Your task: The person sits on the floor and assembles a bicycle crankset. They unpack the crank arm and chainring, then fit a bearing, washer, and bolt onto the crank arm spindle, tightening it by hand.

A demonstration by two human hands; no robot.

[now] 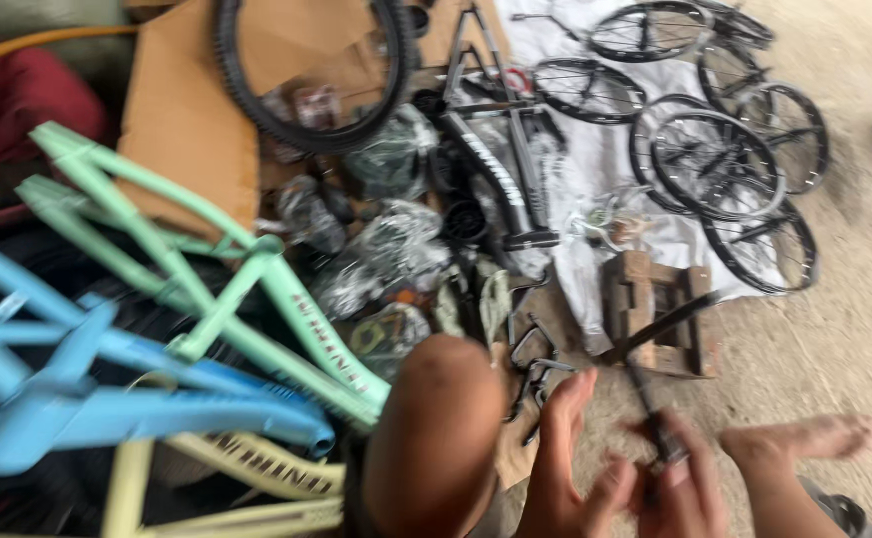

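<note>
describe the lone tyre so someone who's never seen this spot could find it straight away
Start at the sheet of brown cardboard at the top left, behind the mint green bicycle frame. The knobbly black tyre lies flat on it as a bare ring. Unlike the spoked wheels on the white sheet to the right, it has no rim or spokes inside.

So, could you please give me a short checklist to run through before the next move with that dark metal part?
1. Dark metal part held in the right hand: ok.
2. Left hand beside it, fingers near the part: ok.
3. Grip firmness: cannot tell, picture blurred.
4. Wooden block ahead on the ground: ok.
5. Bare foot lies close to the part: not ok.
6. Bicycle frames crowd the left side: not ok.
</note>
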